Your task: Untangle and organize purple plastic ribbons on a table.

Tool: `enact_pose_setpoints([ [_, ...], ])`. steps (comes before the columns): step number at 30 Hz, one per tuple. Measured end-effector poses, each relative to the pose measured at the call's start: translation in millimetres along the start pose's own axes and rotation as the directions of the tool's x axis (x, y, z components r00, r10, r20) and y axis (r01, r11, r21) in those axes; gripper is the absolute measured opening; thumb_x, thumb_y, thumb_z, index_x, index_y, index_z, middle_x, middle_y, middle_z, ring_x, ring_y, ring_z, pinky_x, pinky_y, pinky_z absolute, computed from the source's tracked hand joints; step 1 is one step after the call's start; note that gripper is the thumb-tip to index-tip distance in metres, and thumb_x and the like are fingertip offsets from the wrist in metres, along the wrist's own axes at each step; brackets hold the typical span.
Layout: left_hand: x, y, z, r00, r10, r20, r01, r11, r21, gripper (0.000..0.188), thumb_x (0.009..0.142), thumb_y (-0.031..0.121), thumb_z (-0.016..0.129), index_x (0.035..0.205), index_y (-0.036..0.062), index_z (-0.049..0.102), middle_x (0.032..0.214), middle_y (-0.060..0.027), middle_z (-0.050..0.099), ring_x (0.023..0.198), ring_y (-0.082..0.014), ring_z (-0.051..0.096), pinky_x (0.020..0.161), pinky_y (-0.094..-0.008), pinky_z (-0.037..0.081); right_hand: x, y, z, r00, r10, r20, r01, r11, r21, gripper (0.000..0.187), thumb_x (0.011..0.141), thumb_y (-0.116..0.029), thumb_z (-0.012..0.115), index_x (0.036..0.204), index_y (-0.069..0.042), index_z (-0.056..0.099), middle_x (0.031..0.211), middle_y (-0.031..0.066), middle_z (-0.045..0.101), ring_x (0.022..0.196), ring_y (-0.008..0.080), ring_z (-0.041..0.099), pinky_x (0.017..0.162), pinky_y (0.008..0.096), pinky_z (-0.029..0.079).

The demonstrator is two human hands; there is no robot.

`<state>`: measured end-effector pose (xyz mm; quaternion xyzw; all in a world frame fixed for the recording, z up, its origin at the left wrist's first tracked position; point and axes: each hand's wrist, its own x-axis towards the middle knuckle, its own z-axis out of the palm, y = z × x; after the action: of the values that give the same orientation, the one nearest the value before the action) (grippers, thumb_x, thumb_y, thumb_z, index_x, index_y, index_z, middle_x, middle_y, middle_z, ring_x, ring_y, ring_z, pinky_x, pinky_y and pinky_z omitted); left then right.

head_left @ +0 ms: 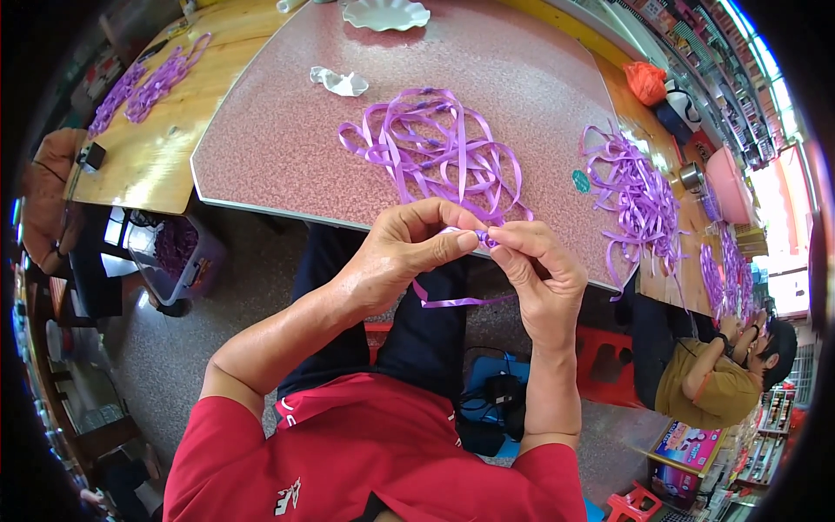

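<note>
My left hand (pixel 402 252) and my right hand (pixel 541 270) meet just past the near edge of the pinkish speckled table (pixel 270 148). Between their fingertips they pinch a small gathered bit of purple ribbon (pixel 465 302), whose loose loop hangs below my hands. The gathered part is mostly covered by my fingers, so I cannot tell if it is a knot. Beyond my hands lies a loose heap of purple ribbon loops (pixel 461 152) with darker purple spots on them. A second, denser pile of purple ribbon (pixel 639 196) drapes over the table's right edge.
A crumpled white tissue (pixel 339 83) and a white scalloped dish (pixel 386 13) sit farther back. More ribbon (pixel 161 83) lies on the wooden table at left, above a plastic bin (pixel 187 261). At right, a person in a brown shirt (pixel 718 387) handles ribbon; a red stool (pixel 604 365) stands nearby.
</note>
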<state>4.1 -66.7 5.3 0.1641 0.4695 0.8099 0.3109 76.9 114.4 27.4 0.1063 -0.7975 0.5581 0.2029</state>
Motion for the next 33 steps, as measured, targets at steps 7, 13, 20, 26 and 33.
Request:
enact_pose_setpoints([
  [7,-1.1,-0.3,-0.9,0.999,0.041,0.023,-0.041,0.999,0.000,0.012,0.092,0.009,0.069,0.103,0.0041,0.065,0.104,-0.0025,0.066,0.099,-0.0095,0.059,0.090,-0.0259,0.046,-5.1,-3.8,8.1,0.990,0.128,-0.062,-0.118,0.983,0.144,0.016,0.086,0.005,0.071,0.101,0.001,0.067,0.101,0.0056,0.066,0.088,0.0084,0.061,0.077,0.0200,0.048],
  [13,-2.9,-1.4,-1.5,0.999,0.031,0.020,-0.030,0.999,-0.030,0.010,0.092,0.006,0.069,0.101,0.0041,0.065,0.103,-0.0028,0.067,0.098,-0.0093,0.059,0.091,-0.0258,0.046,-5.4,-2.1,10.1,0.990,0.098,-0.104,-0.084,0.988,0.129,0.015,0.086,0.007,0.070,0.100,0.001,0.067,0.101,0.0049,0.064,0.087,0.0079,0.060,0.075,0.0193,0.047],
  [20,-2.8,0.7,-4.7,1.000,0.013,0.028,-0.013,1.000,0.001,0.011,0.092,0.007,0.069,0.102,0.0044,0.065,0.101,-0.0019,0.067,0.097,-0.0086,0.060,0.089,-0.0253,0.047,-4.1,-2.9,8.3,0.996,0.069,-0.063,-0.063,0.994,0.089,0.017,0.086,0.007,0.070,0.101,0.000,0.069,0.100,0.0042,0.064,0.087,0.0079,0.059,0.074,0.0194,0.046],
  [26,-3.3,2.3,-7.0,0.996,0.004,0.094,-0.006,1.000,0.024,0.012,0.091,0.009,0.071,0.101,0.0049,0.066,0.097,0.0005,0.066,0.093,-0.0070,0.059,0.085,-0.0236,0.047,-2.9,-7.8,5.3,0.998,0.051,-0.023,-0.050,0.997,0.057,0.015,0.085,0.007,0.071,0.099,0.000,0.071,0.100,0.0052,0.065,0.086,0.0076,0.059,0.072,0.0189,0.046],
  [33,-11.0,1.5,-3.8,0.997,0.052,0.049,-0.060,0.981,0.185,0.011,0.092,0.009,0.070,0.101,0.0036,0.066,0.092,0.0040,0.063,0.084,-0.0016,0.055,0.073,-0.0177,0.045,-5.9,-17.5,10.2,0.997,-0.034,-0.071,0.024,0.991,-0.132,0.015,0.084,0.006,0.072,0.097,0.000,0.072,0.094,0.0070,0.067,0.078,0.0089,0.060,0.066,0.0204,0.046],
])
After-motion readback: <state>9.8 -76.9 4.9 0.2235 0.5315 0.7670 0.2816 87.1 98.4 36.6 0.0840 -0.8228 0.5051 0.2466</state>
